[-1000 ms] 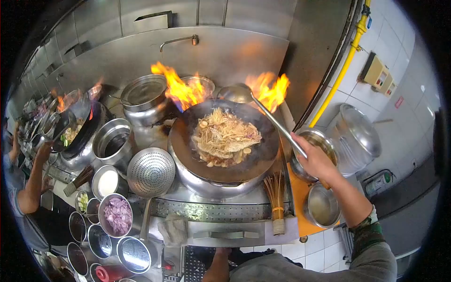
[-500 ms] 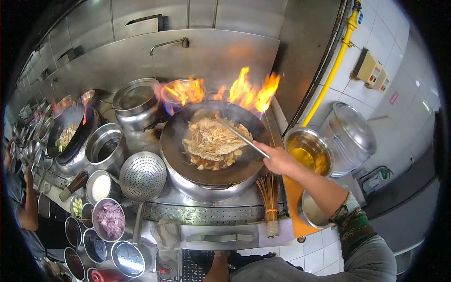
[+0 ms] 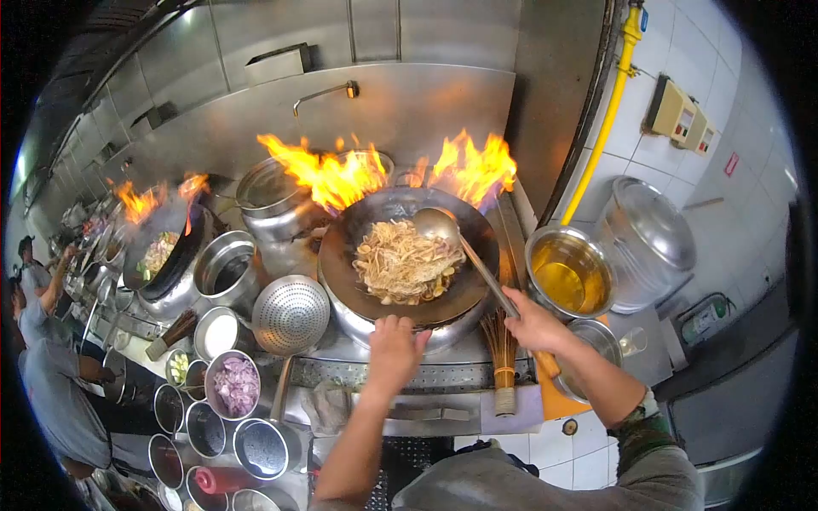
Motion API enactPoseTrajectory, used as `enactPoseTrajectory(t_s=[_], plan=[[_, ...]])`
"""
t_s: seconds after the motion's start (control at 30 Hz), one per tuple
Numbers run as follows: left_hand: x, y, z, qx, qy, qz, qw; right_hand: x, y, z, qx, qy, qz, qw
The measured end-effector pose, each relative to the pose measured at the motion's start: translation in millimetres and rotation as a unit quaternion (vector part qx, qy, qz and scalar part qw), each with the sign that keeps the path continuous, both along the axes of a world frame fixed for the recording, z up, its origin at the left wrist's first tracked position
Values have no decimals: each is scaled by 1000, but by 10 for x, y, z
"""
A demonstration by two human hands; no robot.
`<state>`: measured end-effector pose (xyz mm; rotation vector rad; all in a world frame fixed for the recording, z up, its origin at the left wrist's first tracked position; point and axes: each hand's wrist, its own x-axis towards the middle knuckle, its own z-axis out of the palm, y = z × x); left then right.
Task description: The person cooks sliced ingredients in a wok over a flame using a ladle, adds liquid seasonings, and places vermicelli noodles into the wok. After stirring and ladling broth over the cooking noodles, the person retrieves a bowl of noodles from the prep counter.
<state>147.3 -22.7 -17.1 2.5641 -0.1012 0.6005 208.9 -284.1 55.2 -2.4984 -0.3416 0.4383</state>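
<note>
My right hand [image 3: 538, 324] is closed around the handle of a long metal ladle [image 3: 484, 271]. The ladle's bowl, turned underside up, is over the right part of the wok [image 3: 348, 281]. Pale noodles [image 3: 407, 262] mixed with browned pieces lie in the wok. At the wok's near rim is my left hand [image 3: 394, 353], its fingers bent over the edge and its thumb out to the right. The hand covers the spot it grips. Tall flames [image 3: 473, 166] rise behind the wok on both sides.
A perforated strainer [image 3: 291, 315] lies left of the wok, near a bowl of sliced onion [image 3: 235, 385]. A bamboo brush [image 3: 503, 362] and a pot of yellow oil [image 3: 569, 272] are on the right. Co-workers [image 3: 55, 383] stand at the far left beside another flaming wok [image 3: 175, 255].
My left hand has come into view and onto the wok's near rim. The ladle has lifted off the noodles and turned over. The flames at the left have grown, and the view has shifted.
</note>
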Motion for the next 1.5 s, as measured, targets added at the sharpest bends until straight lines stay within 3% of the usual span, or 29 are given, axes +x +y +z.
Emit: enactPoseTrajectory(t_s=[0.1,0.17,0.3,0.33,0.47,0.6,0.7,0.77,0.83,0.9,0.93,1.0,1.07,1.13,1.3,1.33,1.37,1.4,1.5], plan=[[31,-281,-20,32,17,69,997,239,75,139,14,9,-32,999],[49,-442,65,33,32,80,996,444,45,-71,-33,-145,-5,989],[90,-530,98,38,48,82,995,693,339,-27,-29,-132,-25,991],[93,-517,114,42,49,81,995,882,329,-347,15,-174,-2,985],[112,-418,220,43,73,58,995,734,479,-215,-52,-57,24,997],[105,-355,217,17,38,36,998,328,173,-15,-66,-101,94,988],[85,-337,245,4,34,29,999,-51,23,226,-112,-82,45,989],[105,-300,286,-3,63,17,998,-237,-53,241,-62,-56,26,996],[-1,-308,290,-10,95,-6,995,-274,11,142,-86,-47,20,995],[-119,-287,335,-10,-39,9,999,-254,108,174,-173,-98,47,979],[-292,-245,429,16,-36,6,999,-315,85,183,-183,-138,59,972],[-771,-148,543,-71,28,-67,995,-582,108,424,-173,-112,50,977],[-1156,-75,349,-170,93,-208,959,-634,144,425,-163,-83,45,982],[-1413,-112,197,-210,224,-257,917,-645,153,233,-195,-69,87,975],[-1911,18,-536,-173,273,-157,933,-548,184,589,-216,-133,119,960],[-1940,31,-586,-172,278,-119,937,-596,196,661,-204,-91,114,968],[-1938,11,-649,-172,280,-113,938,-634,185,662,-192,-47,108,974],[-1942,-20,-708,-190,316,-91,925,-636,123,516,-141,-82,149,975],[-1938,-105,-942,-215,347,-82,909,-486,117,244,-180,-67,181,965]])
